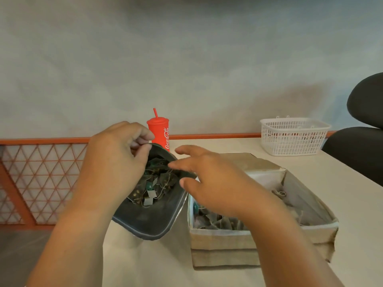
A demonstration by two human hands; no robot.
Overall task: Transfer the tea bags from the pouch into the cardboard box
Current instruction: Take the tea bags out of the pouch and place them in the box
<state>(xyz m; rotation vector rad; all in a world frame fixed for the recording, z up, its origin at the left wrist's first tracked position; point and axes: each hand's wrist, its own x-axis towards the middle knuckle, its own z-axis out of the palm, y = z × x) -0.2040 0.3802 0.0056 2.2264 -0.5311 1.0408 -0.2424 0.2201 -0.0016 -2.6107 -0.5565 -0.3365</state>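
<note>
**While the pouch is held open, a reach for more tea bags is in hand**

Nearest on the table (pixel 155 266), the dark pouch (pixel 149 220) is tilted with its mouth up, just beside the cardboard box (pixel 223 239). A tangle of tea bags (pixel 157 181) remains in the pouch; others are already seen in the box. The pouch's far rim is pinched by the left grip (pixel 116 158), fingers curled. The right grip (pixel 215 183) is released, fingers spread over the pouch mouth, nothing held. Step judged: mid-transfer. A pinch on a bag or string is called for next, then a short carry over the box wall; tangled strings may drag extras. Farther back, a red cup (pixel 159 133) and white basket (pixel 294 137) are noted.
</note>
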